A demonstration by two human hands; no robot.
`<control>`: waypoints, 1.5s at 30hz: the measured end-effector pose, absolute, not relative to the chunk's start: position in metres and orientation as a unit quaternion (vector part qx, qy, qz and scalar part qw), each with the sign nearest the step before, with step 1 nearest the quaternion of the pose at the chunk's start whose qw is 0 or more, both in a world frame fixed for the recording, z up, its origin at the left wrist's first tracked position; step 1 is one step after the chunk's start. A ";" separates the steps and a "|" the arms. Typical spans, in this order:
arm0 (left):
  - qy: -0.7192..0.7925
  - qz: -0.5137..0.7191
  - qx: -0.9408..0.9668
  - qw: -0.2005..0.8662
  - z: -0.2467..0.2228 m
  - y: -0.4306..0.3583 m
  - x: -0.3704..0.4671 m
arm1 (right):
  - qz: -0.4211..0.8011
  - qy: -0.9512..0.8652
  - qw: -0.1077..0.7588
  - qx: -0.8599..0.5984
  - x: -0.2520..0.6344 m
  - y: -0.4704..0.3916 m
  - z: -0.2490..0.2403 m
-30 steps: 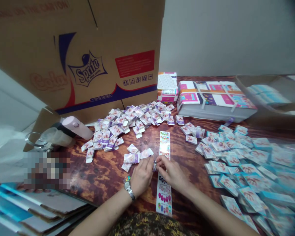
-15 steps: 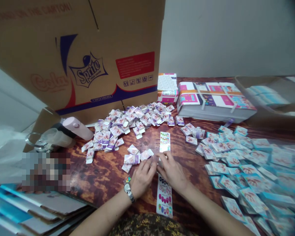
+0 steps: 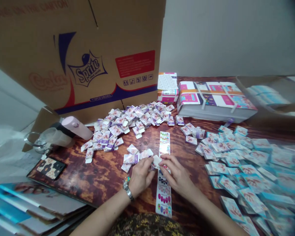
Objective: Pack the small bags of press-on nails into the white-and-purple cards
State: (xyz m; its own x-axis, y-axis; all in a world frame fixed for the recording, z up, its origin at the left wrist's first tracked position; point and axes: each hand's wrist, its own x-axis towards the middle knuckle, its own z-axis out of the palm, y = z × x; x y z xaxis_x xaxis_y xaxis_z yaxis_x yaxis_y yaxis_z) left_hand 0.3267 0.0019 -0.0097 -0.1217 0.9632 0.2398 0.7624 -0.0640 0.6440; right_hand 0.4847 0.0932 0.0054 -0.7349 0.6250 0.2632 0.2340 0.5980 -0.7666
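Observation:
My left hand, wearing a metal watch, is closed around a small box mostly hidden by its fingers. A white flap sticks out between my hands. My right hand has its thumb and forefinger curled at the flap's right edge. Beneath them lies a long strip of nail stickers, with rows of coloured nail shapes. Just beyond my left hand, a few small purple-and-white boxes lie loose on the table.
A pile of purple-and-white boxes fronts a big cardboard carton. Many blue-and-white boxes spread on the right. A strapped printed bundle stands at the back. Leftward are a pink bottle and a phone.
My fingers have parted slightly, and the white flap now shows between them. My right hand has shifted a little right and down. The sticker strip stays in place.

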 end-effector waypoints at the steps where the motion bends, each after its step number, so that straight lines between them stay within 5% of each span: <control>1: 0.669 0.346 0.640 0.152 -0.009 0.002 0.328 | 0.349 -0.862 0.273 -0.248 0.485 0.091 0.005; 20: 0.677 0.295 0.664 0.121 -0.015 -0.002 0.335 | 0.597 -0.645 0.302 -0.368 0.461 0.077 -0.007; 29: 0.695 0.271 0.660 0.087 -0.025 -0.003 0.339 | 0.416 -0.778 0.310 -0.354 0.464 0.069 0.008; 45: 0.714 0.218 0.663 0.048 -0.026 -0.002 0.346 | 0.421 -0.762 0.313 -0.380 0.464 0.060 0.001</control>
